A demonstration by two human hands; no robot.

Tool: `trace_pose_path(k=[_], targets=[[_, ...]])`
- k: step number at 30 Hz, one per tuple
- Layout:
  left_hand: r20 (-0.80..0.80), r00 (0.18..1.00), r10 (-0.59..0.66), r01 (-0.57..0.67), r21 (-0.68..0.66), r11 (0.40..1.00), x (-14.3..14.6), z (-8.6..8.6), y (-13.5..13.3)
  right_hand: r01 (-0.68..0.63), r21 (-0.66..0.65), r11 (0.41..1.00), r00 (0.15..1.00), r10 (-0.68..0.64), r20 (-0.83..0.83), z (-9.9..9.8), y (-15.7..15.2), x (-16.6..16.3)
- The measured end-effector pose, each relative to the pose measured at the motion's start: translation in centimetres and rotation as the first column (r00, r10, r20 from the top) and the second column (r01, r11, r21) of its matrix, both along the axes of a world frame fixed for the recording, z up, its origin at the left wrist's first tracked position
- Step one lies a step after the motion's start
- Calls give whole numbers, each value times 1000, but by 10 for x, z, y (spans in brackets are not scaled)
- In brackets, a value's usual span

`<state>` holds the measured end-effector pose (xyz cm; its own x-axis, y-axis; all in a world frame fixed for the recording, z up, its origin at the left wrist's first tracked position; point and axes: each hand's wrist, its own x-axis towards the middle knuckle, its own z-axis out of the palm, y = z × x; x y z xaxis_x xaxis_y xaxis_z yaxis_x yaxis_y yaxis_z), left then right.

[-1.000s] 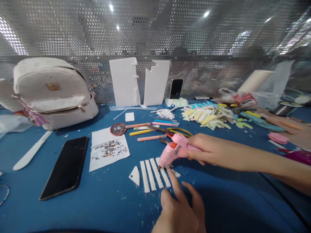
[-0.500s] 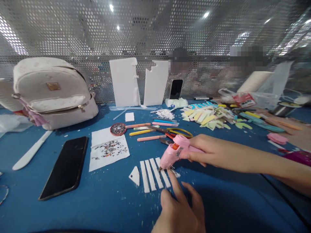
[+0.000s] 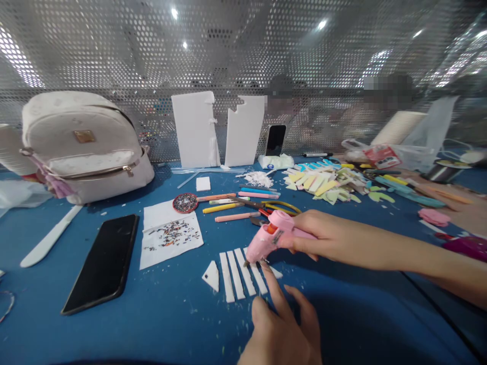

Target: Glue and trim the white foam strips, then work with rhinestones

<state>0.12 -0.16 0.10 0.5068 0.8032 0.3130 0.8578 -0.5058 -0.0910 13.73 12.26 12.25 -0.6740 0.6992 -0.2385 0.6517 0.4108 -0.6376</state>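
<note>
My right hand [image 3: 310,235] is wrapped round the handle of a pink hot glue gun [image 3: 262,243]. The gun points down and left, its nozzle tip over the row of narrow white strips [image 3: 236,276] lying side by side on the blue table. Below the gun, my left hand [image 3: 283,324] has its index finger stretched to the rightmost strip, close under the gun's body; the other fingers are apart and nothing is held. Left of the strips lies a small pointed white piece [image 3: 211,276] with a hole. Another white piece [image 3: 276,272] is partly hidden behind my index finger.
Behind the gun lie scissors [image 3: 283,207] and several markers [image 3: 238,217]. Left are a paper with dark bits [image 3: 152,256], a black phone [image 3: 101,263], a white plastic knife [image 3: 51,235] and a backpack [image 3: 83,152]. Foam scraps [image 3: 323,182] are heaped back right.
The glue gun has shifted slightly left in my right hand, its nozzle now a little further along the strips. My left hand stays almost still.
</note>
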Motion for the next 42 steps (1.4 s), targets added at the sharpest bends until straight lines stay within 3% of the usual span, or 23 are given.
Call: trace_pose_path(k=[6, 12, 22, 35, 42], targets=[[-31, 1000, -2, 2, 13, 1000, -4, 8, 0, 35, 28, 999, 999, -35, -1, -3, 0, 2], [0, 1000, -8, 8, 28, 1000, -2, 4, 0, 24, -38, 999, 1000, -24, -1, 0, -2, 0], [-1, 1000, -20, 20, 45, 999, -3, 6, 1, 46, 0, 999, 999, -46, 17, -2, 0, 6], [-6, 1000, -29, 29, 41, 999, -4, 7, 1, -52, -31, 998, 998, 51, -45, 1, -2, 2], [17, 1000, -1, 0, 54, 999, -5, 16, 2, 20, 21, 1000, 1000, -20, 4, -2, -3, 9]])
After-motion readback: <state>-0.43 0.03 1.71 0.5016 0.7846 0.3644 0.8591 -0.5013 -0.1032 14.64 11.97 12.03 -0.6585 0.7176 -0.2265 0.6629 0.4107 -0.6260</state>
